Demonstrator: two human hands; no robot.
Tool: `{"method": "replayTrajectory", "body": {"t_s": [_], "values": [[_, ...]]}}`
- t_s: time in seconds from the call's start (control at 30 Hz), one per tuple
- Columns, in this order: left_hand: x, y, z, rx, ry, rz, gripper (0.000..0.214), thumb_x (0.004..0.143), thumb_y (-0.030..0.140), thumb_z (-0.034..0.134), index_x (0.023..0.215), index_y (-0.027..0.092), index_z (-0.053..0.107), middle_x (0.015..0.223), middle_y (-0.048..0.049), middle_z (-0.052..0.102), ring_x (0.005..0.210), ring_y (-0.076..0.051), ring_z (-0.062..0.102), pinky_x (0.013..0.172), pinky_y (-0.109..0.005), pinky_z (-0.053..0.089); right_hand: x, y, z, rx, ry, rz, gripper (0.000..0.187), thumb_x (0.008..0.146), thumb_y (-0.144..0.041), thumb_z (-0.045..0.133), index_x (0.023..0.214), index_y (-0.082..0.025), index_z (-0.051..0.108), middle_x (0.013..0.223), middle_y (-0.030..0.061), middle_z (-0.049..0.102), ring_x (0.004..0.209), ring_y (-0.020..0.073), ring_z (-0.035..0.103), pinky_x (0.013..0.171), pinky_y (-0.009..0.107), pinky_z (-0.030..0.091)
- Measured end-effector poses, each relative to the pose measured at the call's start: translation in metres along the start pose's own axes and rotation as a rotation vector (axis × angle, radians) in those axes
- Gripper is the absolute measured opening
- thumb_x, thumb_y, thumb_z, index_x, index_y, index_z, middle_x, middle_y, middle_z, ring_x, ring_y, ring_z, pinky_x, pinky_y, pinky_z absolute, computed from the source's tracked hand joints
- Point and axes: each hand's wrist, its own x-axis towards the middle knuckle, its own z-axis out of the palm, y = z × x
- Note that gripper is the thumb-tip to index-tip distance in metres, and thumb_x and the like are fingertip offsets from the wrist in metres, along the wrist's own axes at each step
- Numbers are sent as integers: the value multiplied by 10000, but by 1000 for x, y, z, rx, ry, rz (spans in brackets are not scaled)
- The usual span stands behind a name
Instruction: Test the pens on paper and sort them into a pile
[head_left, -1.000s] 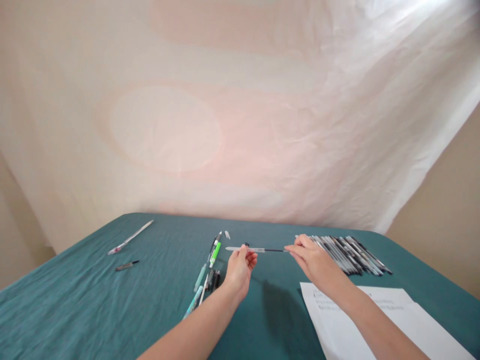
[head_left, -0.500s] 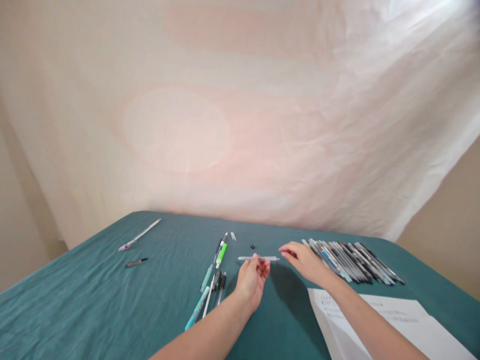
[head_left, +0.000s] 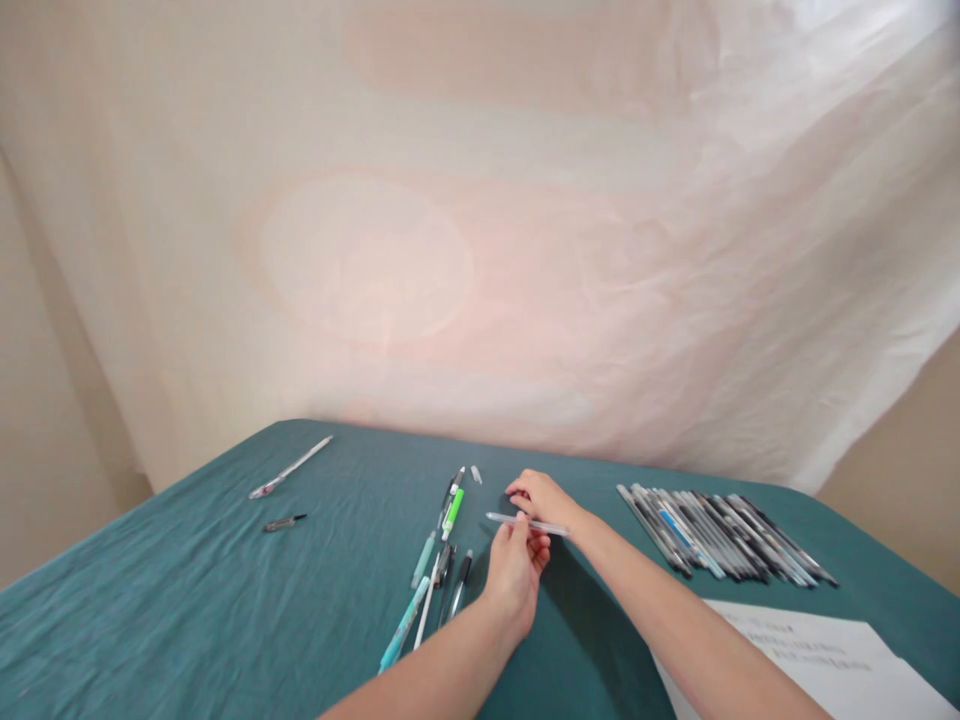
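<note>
My left hand (head_left: 517, 575) pinches a clear pen barrel (head_left: 499, 518) near its middle, holding it level above the green cloth. My right hand (head_left: 541, 495) is just beyond the barrel, low over the cloth, with its fingertips drawn together. Whatever is between them is hidden, and the spot where a small black piece lay is now covered by these fingers. A small clear cap (head_left: 476, 475) lies on the cloth past my hands. Left of my left hand are several loose pens, among them a green highlighter (head_left: 453, 514) and a teal patterned pen (head_left: 403, 626).
To the right, a row of many pens (head_left: 720, 530) lies side by side. White paper with writing (head_left: 810, 655) is at the near right, partly under my right forearm. Farther left lie a long clear pen (head_left: 291, 468) and a short dark piece (head_left: 285, 523).
My right hand has moved left, past the pen barrel, to where the small black piece was. My left hand still holds the barrel, now slightly tilted. The view has shifted a little.
</note>
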Motion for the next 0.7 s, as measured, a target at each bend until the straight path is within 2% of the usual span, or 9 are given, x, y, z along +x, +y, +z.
{"method": "replayTrajectory", "body": {"t_s": [0.13, 0.27, 0.3, 0.37, 0.47, 0.53, 0.7], "values": [[0, 0, 1, -8, 8, -1, 112, 833, 224, 498, 775, 128, 489, 619, -10, 536, 520, -67, 533, 494, -167, 438, -12, 1, -5, -4, 22, 35, 215, 775, -141, 493, 899, -154, 669, 867, 78, 601, 778, 153, 566, 750, 269, 424], [-1, 1, 1, -14, 16, 1, 104, 843, 213, 479, 777, 133, 471, 635, -19, 546, 541, -77, 546, 511, -181, 449, -44, 2, -24, 35, 79, 63, 269, 829, -173, 406, 936, -145, 652, 881, 90, 601, 830, 165, 565, 771, 296, 431], [-1, 1, 2, -13, 16, 6, 102, 844, 214, 478, 781, 135, 469, 638, -19, 546, 545, -79, 548, 514, -183, 451, -55, 1, -29, 76, 100, 81, 274, 838, -199, 397, 951, -152, 643, 871, 82, 608, 810, 162, 571, 757, 299, 441], [-2, 1, 2, -6, 15, 14, 105, 844, 220, 479, 781, 136, 465, 634, -17, 543, 550, -80, 550, 518, -185, 455, -76, -3, -40, 351, 142, 187, 278, 837, -268, 412, 979, -152, 621, 766, 52, 622, 695, 155, 588, 672, 298, 473], [-3, 2, 2, 5, 18, 19, 114, 841, 225, 484, 773, 136, 463, 631, -15, 537, 552, -81, 550, 524, -187, 460, -104, -12, -49, 682, 221, 330, 299, 799, -364, 479, 965, -154, 611, 732, 30, 633, 647, 149, 596, 632, 291, 488], [-4, 1, 2, 11, 17, 23, 118, 838, 228, 489, 767, 138, 463, 630, -13, 534, 551, -82, 550, 520, -186, 459, -117, -20, -49, 764, 267, 363, 311, 766, -397, 525, 938, -154, 615, 754, 33, 642, 664, 152, 602, 640, 289, 490], [-4, 0, 1, 15, 10, 37, 125, 829, 235, 506, 758, 141, 464, 633, -10, 531, 554, -83, 550, 520, -184, 457, -126, -30, -39, 768, 344, 350, 330, 729, -422, 573, 902, -143, 614, 733, 41, 640, 641, 161, 605, 620, 288, 491]]}}
